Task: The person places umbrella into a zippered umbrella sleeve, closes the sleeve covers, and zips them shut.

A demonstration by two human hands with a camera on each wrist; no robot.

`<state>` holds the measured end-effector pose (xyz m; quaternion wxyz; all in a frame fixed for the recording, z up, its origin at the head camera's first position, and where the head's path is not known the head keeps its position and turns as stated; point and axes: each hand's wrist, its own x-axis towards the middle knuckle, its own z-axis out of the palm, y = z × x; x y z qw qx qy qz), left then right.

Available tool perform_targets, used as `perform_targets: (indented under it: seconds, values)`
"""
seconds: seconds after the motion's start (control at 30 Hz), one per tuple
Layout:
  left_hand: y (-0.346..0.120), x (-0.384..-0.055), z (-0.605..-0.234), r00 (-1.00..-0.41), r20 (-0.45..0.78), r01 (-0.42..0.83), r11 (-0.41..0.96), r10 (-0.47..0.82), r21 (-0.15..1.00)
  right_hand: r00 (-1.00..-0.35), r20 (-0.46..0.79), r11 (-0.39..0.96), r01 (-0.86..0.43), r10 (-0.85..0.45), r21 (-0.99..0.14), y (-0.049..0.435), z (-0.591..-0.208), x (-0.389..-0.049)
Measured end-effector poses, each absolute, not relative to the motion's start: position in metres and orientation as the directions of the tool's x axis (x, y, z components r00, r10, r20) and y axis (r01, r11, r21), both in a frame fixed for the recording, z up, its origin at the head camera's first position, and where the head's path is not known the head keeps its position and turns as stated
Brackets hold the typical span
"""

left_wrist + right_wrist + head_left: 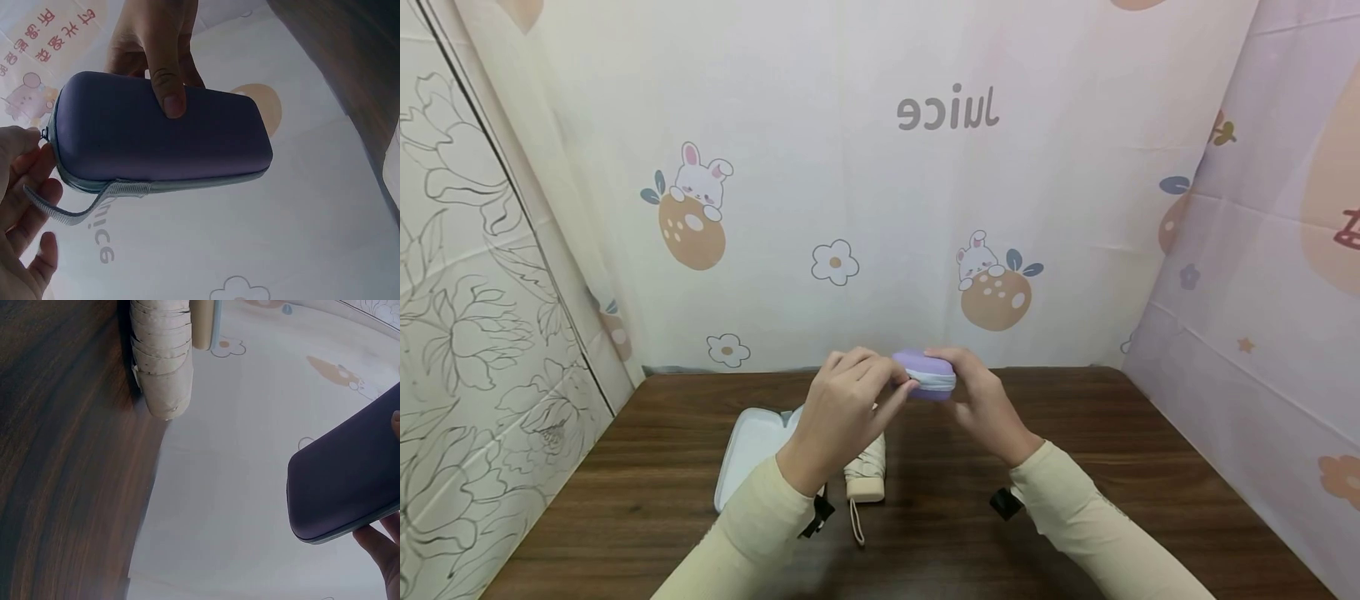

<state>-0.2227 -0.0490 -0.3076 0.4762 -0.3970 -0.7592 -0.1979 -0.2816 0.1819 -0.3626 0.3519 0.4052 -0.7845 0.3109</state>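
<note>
A purple zip case (925, 375) with a pale zipper band is held up above the table, its long sides visible in both wrist views. My right hand (988, 408) grips its body; in the left wrist view the thumb lies across the purple shell. At the case's end my left hand (846, 408) pinches the small zipper pull (44, 134) between thumb and finger. A grey wrist strap (81, 209) hangs in a loop from the case beside the left fingers. The zipper looks closed along the visible edge.
A folded cream umbrella (867, 475) with a cord loop lies on the dark wooden table (955, 533) below the hands. Left of it is a pale, flat open case (752, 450), partly hidden by the left forearm. A patterned curtain (865, 183) hangs behind the table.
</note>
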Motion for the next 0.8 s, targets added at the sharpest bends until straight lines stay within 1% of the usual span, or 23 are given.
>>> perform_targets:
  seconds: [0.1, 0.23, 0.5, 0.63, 0.8]
  values:
    - [-0.049, -0.224, -0.307, -0.235, 0.886, 0.803, 0.593, 0.400, -0.054, -0.432, 0.801, 0.484, -0.850, -0.414, -0.208, 0.183, -0.363, -0.282]
    - [-0.052, -0.227, -0.308, -0.266, 0.891, 0.825, 0.566, 0.369, 0.011, -0.437, 0.806, 0.491, -0.844, -0.399, -0.215, 0.184, -0.363, -0.281]
    - [-0.062, -0.232, -0.310, -0.407, 0.858, 0.808, 0.562, 0.312, 0.179, -0.446, 0.813, 0.473, -0.846, -0.375, -0.245, 0.187, -0.362, -0.280]
    - [-0.066, -0.233, -0.311, -0.460, 0.835, 0.812, 0.524, 0.304, 0.257, -0.451, 0.810, 0.471, -0.845, -0.375, -0.252, 0.188, -0.363, -0.279]
    - [-0.069, -0.233, -0.311, -0.515, 0.800, 0.813, 0.472, 0.308, 0.342, -0.439, 0.815, 0.475, -0.848, -0.378, -0.237, 0.189, -0.366, -0.279]
